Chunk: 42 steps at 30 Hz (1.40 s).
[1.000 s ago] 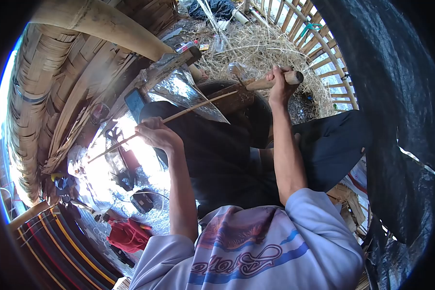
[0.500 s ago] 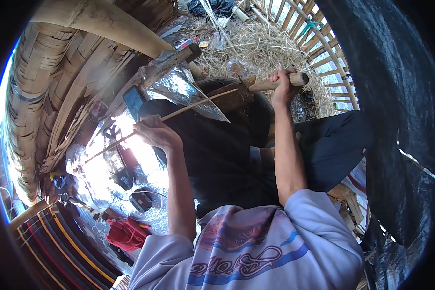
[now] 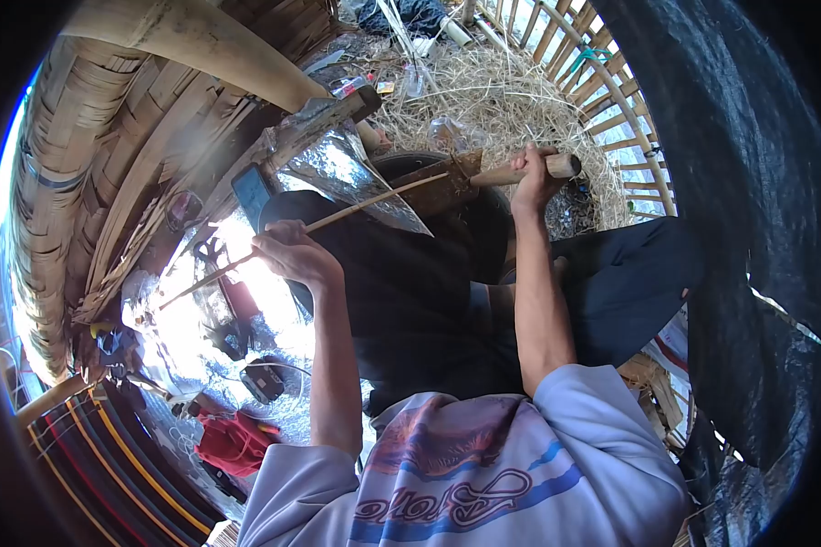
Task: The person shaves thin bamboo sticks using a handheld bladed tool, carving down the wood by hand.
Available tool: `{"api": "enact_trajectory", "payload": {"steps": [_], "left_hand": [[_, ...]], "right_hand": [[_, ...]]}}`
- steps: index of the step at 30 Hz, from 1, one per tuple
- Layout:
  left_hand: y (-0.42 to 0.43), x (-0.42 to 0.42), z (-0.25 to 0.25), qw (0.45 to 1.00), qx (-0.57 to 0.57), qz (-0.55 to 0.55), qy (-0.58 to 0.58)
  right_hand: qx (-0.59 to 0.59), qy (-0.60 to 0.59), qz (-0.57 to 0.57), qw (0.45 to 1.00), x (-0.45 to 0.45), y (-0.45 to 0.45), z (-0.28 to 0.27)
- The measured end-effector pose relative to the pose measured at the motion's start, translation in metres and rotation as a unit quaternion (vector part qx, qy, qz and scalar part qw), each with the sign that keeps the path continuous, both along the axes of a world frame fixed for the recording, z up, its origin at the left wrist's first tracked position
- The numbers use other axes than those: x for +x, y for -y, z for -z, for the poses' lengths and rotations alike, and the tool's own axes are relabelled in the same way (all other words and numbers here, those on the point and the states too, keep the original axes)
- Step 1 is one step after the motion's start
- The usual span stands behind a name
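My left hand (image 3: 299,255) is closed around a long thin stick (image 3: 374,198), which looks like bamboo and slants up to the right across my dark-trousered knee. In my right hand (image 3: 533,187) is the thick wooden handle of a machete (image 3: 499,176), fingers wrapped round it. Its broad brown blade points left, over a dark round tub (image 3: 409,159). The far tip of the stick lies at the blade in this view; whether they touch I cannot tell.
A phone-like blue slab (image 3: 251,194) leans by my left knee. Dry straw (image 3: 511,91) covers the ground ahead. A woven bamboo wall (image 3: 87,182) stands at left, a black plastic sheet (image 3: 739,228) at right. A red cloth item (image 3: 233,444) and a black device (image 3: 265,379) lie at lower left.
My right hand and the machete have come slightly down toward me. The stick's far tip has dipped a little; my left hand keeps its hold almost in place.
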<state>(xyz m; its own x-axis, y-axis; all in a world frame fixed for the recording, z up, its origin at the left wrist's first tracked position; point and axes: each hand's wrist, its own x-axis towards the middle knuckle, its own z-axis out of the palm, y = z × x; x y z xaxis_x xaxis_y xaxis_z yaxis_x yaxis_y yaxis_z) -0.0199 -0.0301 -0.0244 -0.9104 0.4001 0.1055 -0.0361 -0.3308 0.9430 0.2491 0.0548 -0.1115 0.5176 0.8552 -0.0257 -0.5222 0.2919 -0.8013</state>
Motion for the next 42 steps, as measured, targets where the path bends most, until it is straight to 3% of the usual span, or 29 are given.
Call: {"api": "enact_trajectory", "payload": {"steps": [4, 5, 8, 11, 15, 16, 18, 21, 25, 29, 31, 37, 42], "left_hand": [[-0.003, 0.001, 0.002, 1.0, 0.004, 0.013, -0.025], [-0.002, 0.001, 0.002, 0.999, 0.009, 0.016, -0.027], [-0.003, 0.008, -0.004, 0.999, -0.003, 0.009, -0.036], [0.001, 0.007, -0.002, 1.0, -0.021, 0.002, -0.02], [0.001, 0.007, 0.005, 0.998, -0.013, -0.017, -0.064], [0.001, 0.007, 0.004, 0.997, -0.015, -0.021, -0.069], [0.002, 0.01, 0.005, 0.997, -0.016, -0.022, -0.072], [0.004, 0.005, 0.006, 0.995, -0.016, 0.008, -0.099], [0.002, 0.007, 0.007, 0.997, -0.005, -0.009, -0.076], [0.001, 0.01, 0.005, 0.996, 0.003, 0.003, -0.094], [-0.004, 0.008, 0.005, 0.996, 0.009, 0.0, -0.084], [0.003, 0.009, 0.006, 0.996, -0.007, -0.005, -0.087], [0.001, 0.011, 0.003, 0.996, 0.002, 0.007, -0.087]], "right_hand": [[-0.013, 0.067, -0.013, 0.998, -0.01, 0.002, -0.011], [-0.026, 0.173, -0.017, 0.984, -0.018, 0.006, -0.002], [-0.014, 0.152, -0.079, 0.985, -0.028, 0.004, 0.014], [-0.011, 0.219, -0.082, 0.972, -0.023, 0.002, 0.002], [0.013, 0.196, -0.069, 0.978, -0.026, 0.002, -0.028], [-0.002, 0.303, -0.049, 0.952, -0.028, 0.004, -0.027], [0.029, 0.359, -0.074, 0.93, -0.036, 0.006, 0.017], [0.026, 0.357, -0.088, 0.93, -0.042, 0.001, 0.026], [0.026, 0.193, -0.069, 0.978, -0.039, -0.001, -0.02], [0.018, 0.37, -0.086, 0.925, -0.038, 0.004, 0.034], [0.017, 0.362, -0.083, 0.928, -0.039, -0.003, 0.03], [0.013, 0.134, -0.06, 0.989, -0.027, -0.006, -0.001], [0.005, 0.186, -0.088, 0.979, -0.029, -0.003, 0.02]]}}
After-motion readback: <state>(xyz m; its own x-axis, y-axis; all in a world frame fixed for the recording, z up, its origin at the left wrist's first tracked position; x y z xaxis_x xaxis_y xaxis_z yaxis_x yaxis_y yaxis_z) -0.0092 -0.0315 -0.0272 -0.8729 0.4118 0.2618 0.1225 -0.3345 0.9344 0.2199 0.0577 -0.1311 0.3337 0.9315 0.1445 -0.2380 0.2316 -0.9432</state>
